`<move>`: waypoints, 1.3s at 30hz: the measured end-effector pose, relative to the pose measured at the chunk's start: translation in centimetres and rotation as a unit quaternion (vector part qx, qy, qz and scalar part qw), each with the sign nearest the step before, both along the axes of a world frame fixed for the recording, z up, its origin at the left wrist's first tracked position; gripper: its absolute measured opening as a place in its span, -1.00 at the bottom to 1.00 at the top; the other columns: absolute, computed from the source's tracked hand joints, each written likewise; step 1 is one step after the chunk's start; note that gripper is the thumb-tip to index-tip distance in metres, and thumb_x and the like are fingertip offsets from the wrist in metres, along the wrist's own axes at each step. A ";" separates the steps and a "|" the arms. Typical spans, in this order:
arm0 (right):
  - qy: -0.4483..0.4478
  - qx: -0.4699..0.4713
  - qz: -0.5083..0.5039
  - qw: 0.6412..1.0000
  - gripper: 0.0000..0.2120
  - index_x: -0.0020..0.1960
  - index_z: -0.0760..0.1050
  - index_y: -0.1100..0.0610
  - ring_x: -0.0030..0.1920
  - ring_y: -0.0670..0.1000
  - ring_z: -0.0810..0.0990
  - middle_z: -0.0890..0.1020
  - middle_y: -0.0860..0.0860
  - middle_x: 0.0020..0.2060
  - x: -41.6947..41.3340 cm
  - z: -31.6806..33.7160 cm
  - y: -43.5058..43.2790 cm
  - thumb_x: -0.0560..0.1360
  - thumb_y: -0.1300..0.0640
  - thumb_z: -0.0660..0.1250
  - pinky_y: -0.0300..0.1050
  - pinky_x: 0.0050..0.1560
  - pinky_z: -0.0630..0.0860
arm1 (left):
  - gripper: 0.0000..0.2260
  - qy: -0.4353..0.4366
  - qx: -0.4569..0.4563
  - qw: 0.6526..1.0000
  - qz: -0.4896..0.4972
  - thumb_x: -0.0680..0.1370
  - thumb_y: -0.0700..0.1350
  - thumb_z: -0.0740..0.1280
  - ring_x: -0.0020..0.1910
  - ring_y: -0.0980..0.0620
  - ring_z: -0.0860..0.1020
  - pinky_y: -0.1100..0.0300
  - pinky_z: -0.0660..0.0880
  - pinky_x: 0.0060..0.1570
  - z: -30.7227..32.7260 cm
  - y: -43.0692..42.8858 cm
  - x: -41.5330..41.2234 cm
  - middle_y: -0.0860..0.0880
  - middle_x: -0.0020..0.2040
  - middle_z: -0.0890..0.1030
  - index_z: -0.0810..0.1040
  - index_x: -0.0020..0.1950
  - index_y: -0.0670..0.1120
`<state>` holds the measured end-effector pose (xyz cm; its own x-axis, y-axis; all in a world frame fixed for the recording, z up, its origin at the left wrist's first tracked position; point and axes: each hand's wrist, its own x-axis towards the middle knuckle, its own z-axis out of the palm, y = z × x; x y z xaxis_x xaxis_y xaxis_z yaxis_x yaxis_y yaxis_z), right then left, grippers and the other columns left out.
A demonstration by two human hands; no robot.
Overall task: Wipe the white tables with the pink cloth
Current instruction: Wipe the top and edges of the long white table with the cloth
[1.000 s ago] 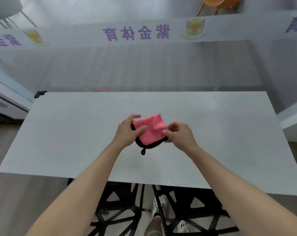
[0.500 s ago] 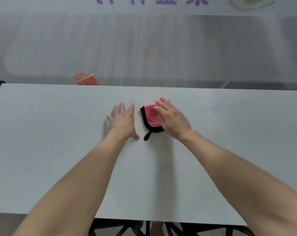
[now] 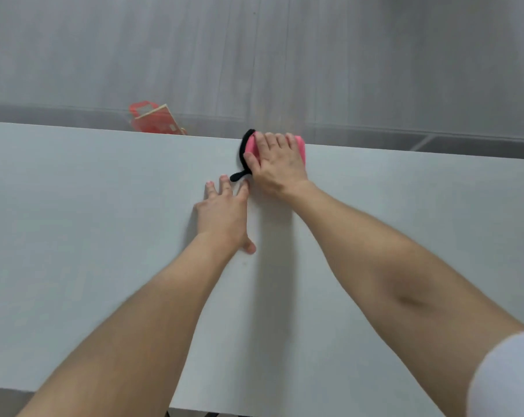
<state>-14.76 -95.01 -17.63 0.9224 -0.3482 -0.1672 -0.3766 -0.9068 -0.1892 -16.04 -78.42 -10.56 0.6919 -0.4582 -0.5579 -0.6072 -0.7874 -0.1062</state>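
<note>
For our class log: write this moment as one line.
right hand: presses pink cloth at table far edge | left hand: flat on table | stage: wiping

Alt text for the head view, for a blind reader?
The right hand presses a folded pink cloth with black trim onto the far edge of the white table; the left hand lies flat nearby. A red paper bag sits beyond the table.

Bare worktop [image 3: 74,236] runs wide to either side, obstructed only by the left hand [image 3: 224,215] lying flat mid-surface and, just beyond it, the right hand [image 3: 277,164] on the pink cloth [image 3: 300,147] at the far edge; a red bag [image 3: 152,123] stands past that edge, further left.
</note>
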 end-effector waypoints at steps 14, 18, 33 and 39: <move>-0.108 -0.025 -0.058 0.992 -0.52 0.18 0.55 0.13 0.15 0.25 0.53 0.61 0.17 0.10 -1.4 -1.2 -2.8 0.66 -0.23 0.10 0.19 0.29 0.36 | 0.38 0.002 -0.001 1.000 -0.003 0.23 0.28 0.73 0.72 -0.37 -0.01 -0.26 0.43 0.47 0.2 -0.5 -0.2 -0.21 0.76 -0.08 -0.14 0.76 0.05; -0.078 0.023 0.028 0.996 -0.37 0.49 0.47 0.04 0.31 0.19 0.52 0.60 0.11 0.26 3.5 -0.4 2.1 0.67 -0.37 0.05 0.15 0.34 0.33 | 0.32 0.010 -0.015 1.000 0.004 0.20 0.28 0.74 0.73 -0.33 -0.03 -0.25 0.44 0.47 0.6 -0.4 -0.2 -0.18 0.77 -0.05 0.00 0.74 0.09; -0.081 0.043 0.051 0.995 -0.59 0.33 0.56 0.10 0.21 0.20 0.59 0.66 0.10 0.16 4.1 -0.5 2.0 0.64 -0.08 0.15 0.10 0.29 0.38 | 0.35 0.013 -0.018 1.000 0.020 0.24 0.23 0.74 0.73 -0.35 -0.04 -0.26 0.35 0.54 0.5 -0.4 -0.5 -0.19 0.77 -0.11 -0.10 0.75 0.09; -0.107 0.039 0.041 0.993 -0.51 0.57 0.42 -0.03 0.29 0.15 0.53 0.62 0.02 0.24 -2.4 -0.8 -4.3 0.70 -0.16 0.14 0.07 0.42 0.32 | 0.38 0.012 -0.020 0.999 0.024 0.26 0.25 0.73 0.73 -0.33 -0.07 -0.25 0.32 0.57 0.2 -0.2 -0.4 -0.17 0.77 -0.13 -0.19 0.76 0.09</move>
